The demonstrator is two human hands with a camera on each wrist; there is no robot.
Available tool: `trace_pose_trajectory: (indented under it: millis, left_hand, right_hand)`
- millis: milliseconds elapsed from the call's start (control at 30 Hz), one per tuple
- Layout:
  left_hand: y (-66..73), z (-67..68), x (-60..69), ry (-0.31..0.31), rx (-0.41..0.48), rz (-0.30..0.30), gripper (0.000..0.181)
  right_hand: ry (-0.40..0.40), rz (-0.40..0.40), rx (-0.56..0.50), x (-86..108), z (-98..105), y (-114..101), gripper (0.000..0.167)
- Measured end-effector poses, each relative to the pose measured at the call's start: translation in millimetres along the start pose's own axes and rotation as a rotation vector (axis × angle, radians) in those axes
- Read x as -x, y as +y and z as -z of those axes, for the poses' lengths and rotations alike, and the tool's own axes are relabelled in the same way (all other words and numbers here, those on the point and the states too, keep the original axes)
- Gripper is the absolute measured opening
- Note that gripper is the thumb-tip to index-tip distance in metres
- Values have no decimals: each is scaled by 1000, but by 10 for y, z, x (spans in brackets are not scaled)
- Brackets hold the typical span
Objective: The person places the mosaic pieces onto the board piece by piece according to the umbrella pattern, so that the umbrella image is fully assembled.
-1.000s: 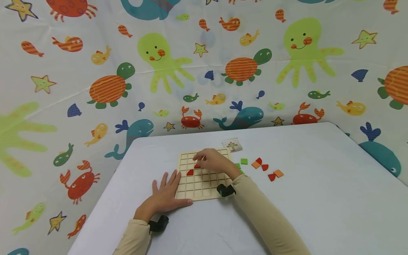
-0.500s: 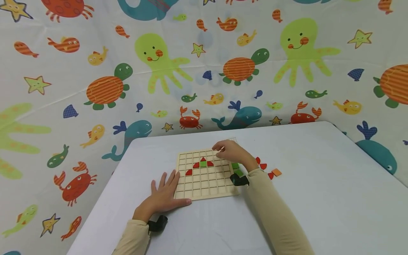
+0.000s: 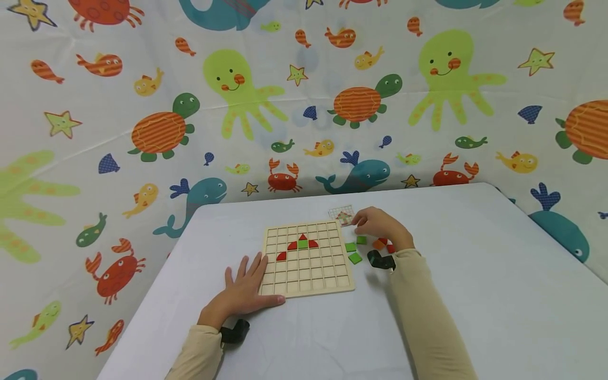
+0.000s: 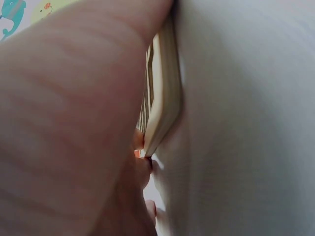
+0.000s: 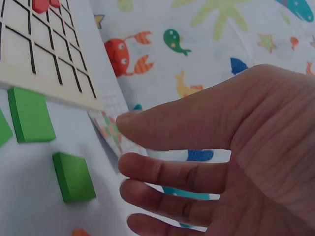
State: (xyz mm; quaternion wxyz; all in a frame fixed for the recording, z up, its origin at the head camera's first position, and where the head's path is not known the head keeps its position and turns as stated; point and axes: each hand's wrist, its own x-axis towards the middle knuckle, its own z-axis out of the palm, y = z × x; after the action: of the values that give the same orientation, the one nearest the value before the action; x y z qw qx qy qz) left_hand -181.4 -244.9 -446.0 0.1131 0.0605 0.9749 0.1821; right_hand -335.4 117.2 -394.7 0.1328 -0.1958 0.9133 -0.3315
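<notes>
Grid board (image 3: 328,272) lies towards the left edge of the worktop (image 3: 480,295), touching the spread left hand (image 3: 243,291), while the right hand (image 3: 378,222), empty and loosely parted, could scatter green squares (image 3: 355,258) by dipping low.

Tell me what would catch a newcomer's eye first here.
First, the bright sea-creature cloth filling the background behind the white table. Next, the gridded wooden board on that table, with a few red pieces and one green square set on it. Then the two hands: the left hand spread at the board's left edge, the right hand near the loose green squares.
</notes>
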Motion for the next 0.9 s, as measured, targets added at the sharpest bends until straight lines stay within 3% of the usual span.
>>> trace_pose_trajectory:
  millis: [300, 900]
  left_hand:
    - [45, 1, 30, 5, 13, 6, 125]
    - [49, 5, 22, -2, 11, 11, 126]
  right_hand:
    - [-84, -143, 19, 59, 30, 127, 27]
    - [-83, -155, 81, -31, -111, 169, 23]
